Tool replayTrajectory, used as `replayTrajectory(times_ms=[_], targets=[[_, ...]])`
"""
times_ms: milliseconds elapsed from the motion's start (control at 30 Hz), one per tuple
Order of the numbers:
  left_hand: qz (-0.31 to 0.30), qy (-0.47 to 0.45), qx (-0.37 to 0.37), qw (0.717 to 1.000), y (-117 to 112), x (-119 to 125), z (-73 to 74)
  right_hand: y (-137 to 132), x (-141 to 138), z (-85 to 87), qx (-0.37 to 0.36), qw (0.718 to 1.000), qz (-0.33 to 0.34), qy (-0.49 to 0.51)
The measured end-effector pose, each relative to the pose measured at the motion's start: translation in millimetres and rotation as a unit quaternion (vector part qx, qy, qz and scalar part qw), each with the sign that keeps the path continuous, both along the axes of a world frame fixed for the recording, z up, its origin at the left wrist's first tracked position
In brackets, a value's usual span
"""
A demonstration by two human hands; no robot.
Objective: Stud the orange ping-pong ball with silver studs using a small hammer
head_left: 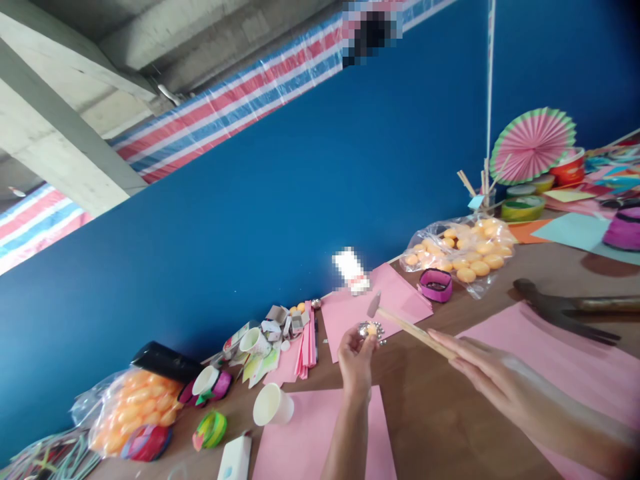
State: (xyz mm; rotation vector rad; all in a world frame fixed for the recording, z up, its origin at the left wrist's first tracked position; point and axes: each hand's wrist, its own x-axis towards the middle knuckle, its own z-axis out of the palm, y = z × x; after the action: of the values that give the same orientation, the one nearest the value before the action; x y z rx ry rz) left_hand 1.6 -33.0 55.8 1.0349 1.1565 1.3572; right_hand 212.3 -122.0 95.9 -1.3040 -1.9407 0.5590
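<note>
My left hand [356, 357] is raised over the table, its thumb and fingers closed on a small pale-orange piece [371, 329]. Shiny silver bits [380, 331] show around that piece; whether they are held or lie behind it I cannot tell. My right hand [483, 373] grips the wooden handle of a small hammer [415, 330]. The hammer's grey head [374, 304] is just above and beside the left fingertips, apart from them. Pink paper [370, 297] lies on the table behind both hands.
A large claw hammer [560, 310] lies at right on the brown table [425, 413]. Bags of orange balls [475, 250] sit at back right and far left. A paper cup [273, 405] stands left of my left arm. The blue wall [280, 200] bounds the back.
</note>
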Motion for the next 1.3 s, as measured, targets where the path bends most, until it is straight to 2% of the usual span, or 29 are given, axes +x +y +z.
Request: replayTrajectory(times_ms=[100, 167, 400, 533, 700, 933, 1100, 1300], targets=[[0.023, 0.035, 0.004, 0.999, -0.2, -1.2, 3.0, -1.7, -0.1, 3.7, -0.018, 1.000, 0.015, -0.019], [0.015, 0.051, 0.008, 0.999, -0.4, -2.1, 3.9, -3.1, -0.5, 6.5, -0.035, 0.999, 0.028, -0.030], [0.007, 0.045, 0.009, 0.999, -2.4, -1.7, 7.5, -2.4, -2.3, 3.8, -0.018, 1.000, 0.010, -0.019], [-0.007, -0.044, -0.025, 0.999, -5.5, 1.1, 9.4, -3.1, -1.5, 3.8, -0.029, 0.999, 0.025, -0.008], [-0.065, -0.180, -0.043, 0.981, -8.3, 0.7, 10.0, -6.0, 0.8, 4.0, -0.040, 0.999, 0.012, -0.010], [-0.075, -0.214, -0.041, 0.973, -8.3, -0.6, 2.1, -8.5, 0.0, -1.0, 0.007, 1.000, -0.017, -0.011], [-0.082, -0.233, -0.036, 0.968, -9.7, -0.3, -1.2, -6.6, -1.0, 4.5, -0.030, 0.999, 0.021, -0.030], [-0.100, -0.260, -0.054, 0.959, -13.0, -3.2, 1.2, -5.6, -1.0, 15.4, -0.023, 0.998, -0.014, 0.061]])
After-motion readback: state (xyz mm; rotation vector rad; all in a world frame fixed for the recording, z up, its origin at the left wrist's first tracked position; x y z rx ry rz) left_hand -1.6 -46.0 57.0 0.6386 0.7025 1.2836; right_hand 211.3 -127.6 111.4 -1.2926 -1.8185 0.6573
